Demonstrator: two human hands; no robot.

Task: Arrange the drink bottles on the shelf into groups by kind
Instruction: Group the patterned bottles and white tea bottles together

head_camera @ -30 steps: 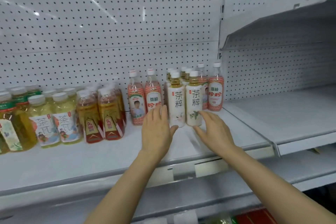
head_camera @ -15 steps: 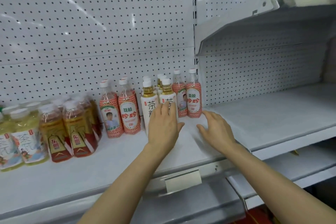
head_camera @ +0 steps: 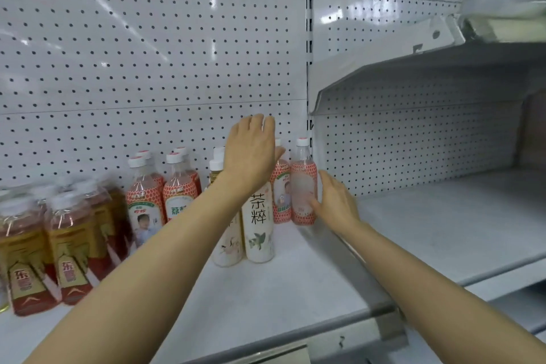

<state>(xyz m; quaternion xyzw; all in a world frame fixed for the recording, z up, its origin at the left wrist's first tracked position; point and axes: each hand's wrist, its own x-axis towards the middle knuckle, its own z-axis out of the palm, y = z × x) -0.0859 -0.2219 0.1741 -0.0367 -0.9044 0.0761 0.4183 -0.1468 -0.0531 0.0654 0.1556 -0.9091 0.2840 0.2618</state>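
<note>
Two white-label tea bottles (head_camera: 257, 230) stand at the middle of the white shelf (head_camera: 266, 292). My left hand (head_camera: 251, 154) hovers flat over their tops, fingers straight and together, holding nothing and hiding the caps. Right of them stand two red-patterned bottles; the nearer one (head_camera: 303, 186) has my right hand (head_camera: 336, 204) against its right side, fingertips touching, not closed around it. Two more red-patterned bottles (head_camera: 144, 210) stand to the left of the tea bottles. Amber bottles with red-and-gold labels (head_camera: 71, 245) crowd the far left.
A perforated white back panel (head_camera: 147, 68) closes the rear. A metal divider edge (head_camera: 354, 269) separates this shelf from the neighbouring shelf (head_camera: 443, 230) on the right, which has an upper shelf (head_camera: 413, 74) overhanging it.
My left hand has risen from the front of the tea bottles to above their caps. My right hand has moved up from the shelf surface to the rightmost red-patterned bottle. The view has come closer.
</note>
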